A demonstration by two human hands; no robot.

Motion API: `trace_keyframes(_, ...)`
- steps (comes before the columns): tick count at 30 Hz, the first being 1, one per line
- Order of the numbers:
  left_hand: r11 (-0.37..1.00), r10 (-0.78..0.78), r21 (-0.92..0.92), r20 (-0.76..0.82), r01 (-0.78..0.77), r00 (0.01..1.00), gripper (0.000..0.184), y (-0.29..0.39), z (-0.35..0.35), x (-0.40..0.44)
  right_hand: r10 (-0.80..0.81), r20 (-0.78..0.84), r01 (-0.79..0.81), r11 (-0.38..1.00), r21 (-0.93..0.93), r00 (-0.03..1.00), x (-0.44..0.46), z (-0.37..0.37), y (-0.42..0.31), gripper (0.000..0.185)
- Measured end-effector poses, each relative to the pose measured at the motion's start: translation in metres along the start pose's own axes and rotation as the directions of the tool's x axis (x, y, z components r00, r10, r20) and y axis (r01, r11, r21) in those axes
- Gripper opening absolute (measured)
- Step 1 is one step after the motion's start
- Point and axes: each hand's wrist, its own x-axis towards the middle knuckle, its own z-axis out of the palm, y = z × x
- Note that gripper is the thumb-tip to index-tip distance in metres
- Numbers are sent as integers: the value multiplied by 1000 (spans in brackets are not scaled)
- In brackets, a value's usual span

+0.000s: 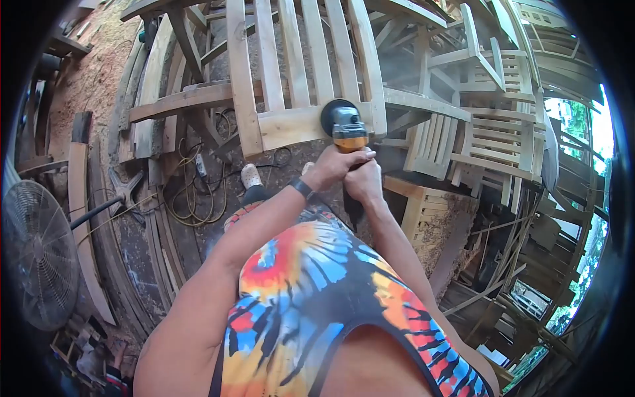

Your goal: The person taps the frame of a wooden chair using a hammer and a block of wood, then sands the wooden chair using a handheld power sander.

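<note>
Both of my hands are closed on a yellow and black angle grinder (350,135), whose round black disc rests on or just above the lower rail of a slatted wooden chair back (291,126). The left hand (329,168), with a dark band on its wrist, wraps round the grinder's body just below the yellow part. Close beside it, the right hand (363,177) grips the handle further back. Pale slats run upward from the rail, and curved wooden arms stretch out to both sides.
A large round fan (40,255) stands at the left. Cables (192,192) lie coiled on the floor near long boards (86,218). More slatted chairs (496,139) are stacked at the right, above a wooden box frame (413,198). Part of another person (116,370) shows at the lower left.
</note>
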Motion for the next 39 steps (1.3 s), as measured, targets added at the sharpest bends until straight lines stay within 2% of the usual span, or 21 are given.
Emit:
trace_keyframes(1, 999, 28, 19, -74, -27, 997, 27, 5, -9, -10, 21, 59, -22, 1000, 16, 998, -3, 2, -18, 30)
trace_keyframes(2, 999, 23, 24, -77, -21, 997, 27, 10, -14, -21, 10, 108, -15, 999, 52, 994, -2, 10, -23, 30)
trace_keyframes(4, 997, -8, 75, -280, 30, 960, 26, 20, -24, -44, -2, 212, -17, 996, 85, 977, -6, 26, -32, 31)
trace_keyframes(5, 996, -10, 79, -281, 33, 960, 26, 22, -26, -55, 0, 213, -19, 996, 90, 977, -8, 34, -33, 31)
trace_keyframes(7, 973, 105, 232, -410, -8, 906, 26, 23, -28, -71, -190, 228, 142, 968, 208, 955, -15, 46, -31, 32)
trace_keyframes(10, 980, 105, 196, -371, -33, 923, 27, 14, -30, -63, -191, 210, 146, 966, 214, 959, -17, 41, -32, 33)
trace_keyframes(11, 982, 20, 180, -370, 51, 929, 27, 15, -26, -58, -136, 207, 99, 979, 179, 969, -15, 34, -31, 34)
trace_keyframes(12, 983, 20, 178, -367, 49, 930, 27, 12, -22, -47, -135, 204, 100, 979, 176, 970, -14, 24, -29, 34)
trace_keyframes(14, 997, 24, 72, -102, -17, 994, 27, 0, -12, -20, 52, 110, -51, 999, -15, 993, -12, 5, -21, 35)
trace_keyframes(17, 1000, 22, 16, 32, -22, 999, 26, -7, 13, 13, 63, -79, -63, 998, 5, 995, -4, -11, 2, 32)
trace_keyframes(22, 998, 20, -57, -33, -22, 999, 25, -9, 0, 2, 16, 17, -16, 1000, 23, 1000, 0, -1, -1, 34)
trace_keyframes(24, 999, 34, 35, -139, -30, 990, 28, -8, -18, -23, -26, 116, 18, 998, 67, 993, -11, 14, -16, 32)
trace_keyframes(25, 990, -31, 125, -251, 65, 967, 31, 11, -14, -45, -33, 166, 14, 993, 118, 986, -16, 22, -18, 34)
trace_keyframes(26, 990, -34, 123, -264, 68, 964, 31, 8, -17, -58, -40, 217, 3, 986, 168, 975, -21, 28, -19, 37)
trace_keyframes(28, 973, 72, 231, -387, 21, 919, 34, 8, -19, -73, -68, 269, -1, 969, 248, 961, -26, 32, -29, 41)
trace_keyframes(29, 973, 45, 222, -426, 56, 904, 34, 13, -18, -78, -126, 284, 56, 969, 241, 950, -28, 31, -36, 40)
trace_keyframes(30, 974, 44, 219, -429, 56, 902, 34, 12, -19, -78, -184, 300, 114, 965, 235, 936, -29, 30, -40, 40)
trace_keyframes(33, 972, 79, 231, -450, 31, 889, 34, 9, -20, -74, -157, 277, 95, 970, 224, 948, -26, 36, -22, 43)
trace_keyframes(36, 965, 90, 262, -393, 18, 915, 34, 1, -18, -70, -192, 250, 127, 958, 255, 949, -30, 33, -20, 44)
trace_keyframes(38, 963, 50, 262, -395, 60, 917, 34, 3, -22, -78, -156, 253, 92, 965, 246, 955, -33, 38, -22, 45)
trace_keyframes(39, 979, 93, 202, -405, -11, 910, 32, 4, -23, -84, -152, 272, 91, 970, 224, 950, -34, 43, -25, 44)
